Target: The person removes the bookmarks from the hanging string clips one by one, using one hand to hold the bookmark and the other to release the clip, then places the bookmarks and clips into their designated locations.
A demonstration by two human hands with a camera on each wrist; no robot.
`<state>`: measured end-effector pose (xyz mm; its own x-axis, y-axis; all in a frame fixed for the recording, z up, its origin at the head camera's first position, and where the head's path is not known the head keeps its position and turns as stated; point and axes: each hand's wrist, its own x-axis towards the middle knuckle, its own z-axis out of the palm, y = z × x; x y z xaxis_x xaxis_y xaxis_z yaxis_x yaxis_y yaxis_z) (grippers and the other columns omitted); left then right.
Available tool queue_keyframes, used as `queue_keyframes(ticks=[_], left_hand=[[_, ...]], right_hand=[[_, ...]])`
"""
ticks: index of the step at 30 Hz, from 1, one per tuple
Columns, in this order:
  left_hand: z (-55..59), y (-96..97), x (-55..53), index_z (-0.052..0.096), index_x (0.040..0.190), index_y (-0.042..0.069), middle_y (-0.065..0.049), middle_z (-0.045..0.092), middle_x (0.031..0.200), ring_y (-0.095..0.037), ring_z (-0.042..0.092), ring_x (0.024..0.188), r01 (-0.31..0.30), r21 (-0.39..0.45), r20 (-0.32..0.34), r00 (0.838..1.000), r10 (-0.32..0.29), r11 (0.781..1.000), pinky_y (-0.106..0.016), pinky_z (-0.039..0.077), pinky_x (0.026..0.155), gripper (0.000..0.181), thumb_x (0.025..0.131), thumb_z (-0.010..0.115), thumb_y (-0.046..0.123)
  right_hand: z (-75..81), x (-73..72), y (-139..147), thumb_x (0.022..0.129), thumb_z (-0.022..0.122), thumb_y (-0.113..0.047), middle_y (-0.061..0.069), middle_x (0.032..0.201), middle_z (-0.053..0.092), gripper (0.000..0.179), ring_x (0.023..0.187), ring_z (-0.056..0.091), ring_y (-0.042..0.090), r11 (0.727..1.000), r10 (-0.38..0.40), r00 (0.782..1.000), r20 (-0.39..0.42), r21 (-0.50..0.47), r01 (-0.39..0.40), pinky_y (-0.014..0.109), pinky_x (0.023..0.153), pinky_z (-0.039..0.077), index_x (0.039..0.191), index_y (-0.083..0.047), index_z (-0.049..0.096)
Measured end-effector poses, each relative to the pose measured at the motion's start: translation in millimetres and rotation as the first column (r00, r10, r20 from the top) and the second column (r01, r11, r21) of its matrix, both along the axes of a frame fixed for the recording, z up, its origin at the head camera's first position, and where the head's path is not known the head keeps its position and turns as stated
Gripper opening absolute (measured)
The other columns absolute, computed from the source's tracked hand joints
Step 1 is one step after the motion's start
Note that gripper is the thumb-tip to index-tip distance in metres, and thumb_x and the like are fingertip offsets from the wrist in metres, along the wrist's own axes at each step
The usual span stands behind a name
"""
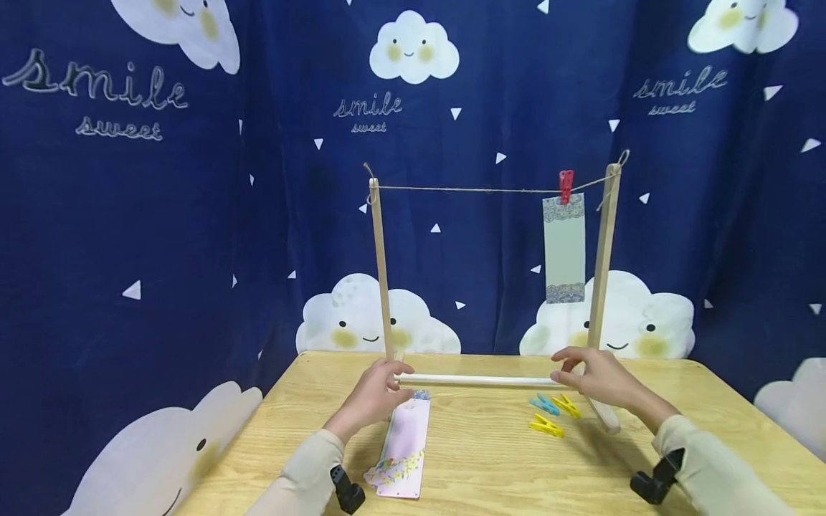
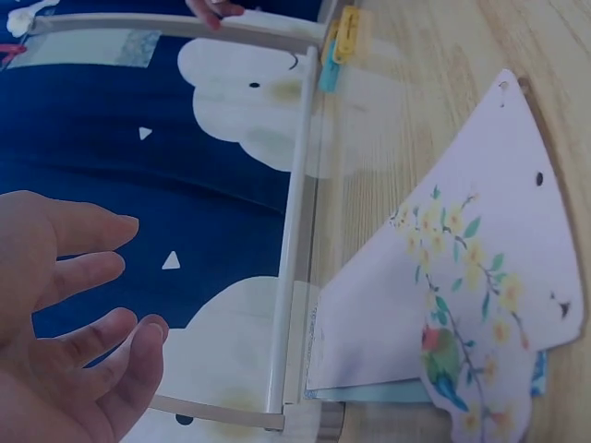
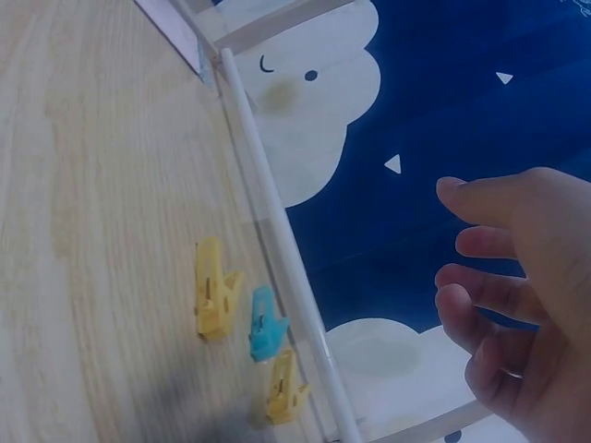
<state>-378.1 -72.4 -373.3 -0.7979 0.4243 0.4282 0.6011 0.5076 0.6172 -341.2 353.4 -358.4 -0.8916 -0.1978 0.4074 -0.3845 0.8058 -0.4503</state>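
Note:
My left hand [image 1: 373, 395], fingers loosely bent, hovers by the left end of a white crossbar [image 1: 480, 380] and above a pink card [image 1: 406, 437]. In the left wrist view nothing lies between its fingers. The card shows yellow blossoms and a small bird [image 2: 442, 365], with other cards partly hidden beneath it. Near the right wooden post [image 1: 603, 258] my right hand [image 1: 601, 376] is held with fingers apart and relaxed, holding nothing. Close to it on the table lie two yellow clothespins [image 1: 547, 426] and a blue clothespin [image 1: 544, 405].
A string [image 1: 464, 190] runs between the right post and the left wooden post [image 1: 381, 265]. From it hangs a pale green card [image 1: 565, 247], pinched by a red clothespin [image 1: 566, 187]. Behind the wooden table [image 1: 477, 466] is a dark blue curtain [image 1: 310, 236] with clouds.

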Motion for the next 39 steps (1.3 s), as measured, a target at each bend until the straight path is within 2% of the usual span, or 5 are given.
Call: queue_keyframes(ticks=[5, 13, 22, 33, 39], left_hand=[[4.7, 4.9, -2.4, 0.069, 0.125, 0.005, -0.015, 0.061, 0.122, -0.030, 0.066, 0.098, 0.027, 0.015, 0.018, 0.999, -0.028, 1.000, -0.039, 0.057, 0.076, 0.035, 0.092, 0.078, 0.011], [5.2, 14.9, -11.9, 0.068, 0.130, 0.009, -0.011, 0.060, 0.121, -0.028, 0.065, 0.100, 0.117, 0.113, 0.143, 0.981, -0.133, 0.987, -0.034, 0.059, 0.072, 0.038, 0.093, 0.078, 0.010], [13.8, 25.8, -17.7, 0.068, 0.131, 0.015, -0.008, 0.057, 0.123, -0.024, 0.064, 0.102, 0.110, 0.145, 0.174, 0.976, -0.134, 0.983, -0.036, 0.058, 0.073, 0.037, 0.096, 0.076, 0.014], [26.9, 34.0, -21.9, 0.068, 0.131, 0.013, -0.010, 0.057, 0.124, -0.024, 0.064, 0.103, 0.126, 0.207, 0.194, 0.967, -0.167, 0.970, -0.042, 0.058, 0.079, 0.036, 0.096, 0.075, 0.015], [33.9, 36.8, -24.1, 0.068, 0.132, 0.014, -0.008, 0.057, 0.125, -0.027, 0.064, 0.108, 0.146, 0.209, 0.206, 0.960, -0.189, 0.967, -0.043, 0.057, 0.082, 0.036, 0.096, 0.076, 0.017]], right_hand=[[9.7, 0.7, 2, 0.094, 0.078, -0.029, 0.005, 0.096, 0.068, 0.040, 0.055, 0.058, 0.016, 1.000, -0.008, 0.999, 0.039, -0.026, 0.010, 0.032, 0.056, 0.052, 0.124, -0.003, 0.070], [21.6, -2.1, 8, 0.095, 0.078, -0.033, 0.008, 0.101, 0.066, 0.046, 0.059, 0.060, 0.020, 0.995, -0.001, 0.997, 0.074, -0.097, 0.008, 0.036, 0.063, 0.058, 0.128, -0.003, 0.067], [36.4, -2.7, 17, 0.097, 0.075, -0.031, 0.011, 0.105, 0.066, 0.046, 0.072, 0.066, 0.020, 0.992, 0.010, 0.998, 0.063, -0.125, -0.002, 0.036, 0.066, 0.058, 0.131, -0.001, 0.065], [51.9, -1.8, 26, 0.098, 0.073, -0.032, 0.015, 0.110, 0.067, 0.047, 0.085, 0.066, 0.024, 0.988, 0.003, 1.000, 0.022, -0.156, 0.000, 0.040, 0.072, 0.059, 0.132, -0.001, 0.065], [60.4, 1.1, 26, 0.101, 0.070, -0.033, 0.017, 0.112, 0.066, 0.050, 0.074, 0.064, 0.025, 0.975, 0.020, 0.998, 0.051, -0.222, -0.008, 0.034, 0.060, 0.050, 0.137, 0.000, 0.061]])
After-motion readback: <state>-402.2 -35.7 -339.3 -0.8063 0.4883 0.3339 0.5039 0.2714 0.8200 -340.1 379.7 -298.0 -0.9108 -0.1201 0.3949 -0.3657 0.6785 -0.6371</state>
